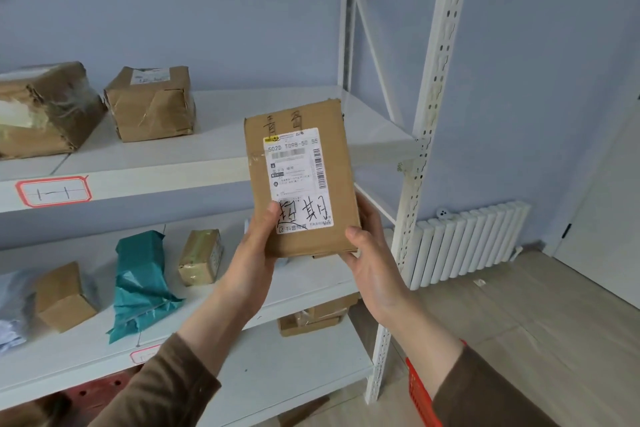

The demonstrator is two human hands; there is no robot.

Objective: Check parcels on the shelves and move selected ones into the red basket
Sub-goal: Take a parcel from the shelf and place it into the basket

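Red basket (pixel 420 395): at the bottom edge by the right sleeve — mostly hidden, contents not visible.
Parcel (pixel 301 177): flat brown box, held upright in front of the shelves, label facing the camera.
Left hand (pixel 258 246): fingers wrap its lower left edge, thumb on the label.
Right hand (pixel 367 253): grips the lower right corner.
Shelves (pixel 221 121): white — brown boxes above, a teal bag (pixel 142 284) below.

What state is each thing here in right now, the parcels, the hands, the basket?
Held parcel: upright, label facing the camera, off the shelf.
Left hand: grips its lower left corner.
Right hand: grips its lower right corner.
Teal bag: crumpled, lying on the middle shelf.
Red basket: on the floor, mostly hidden.
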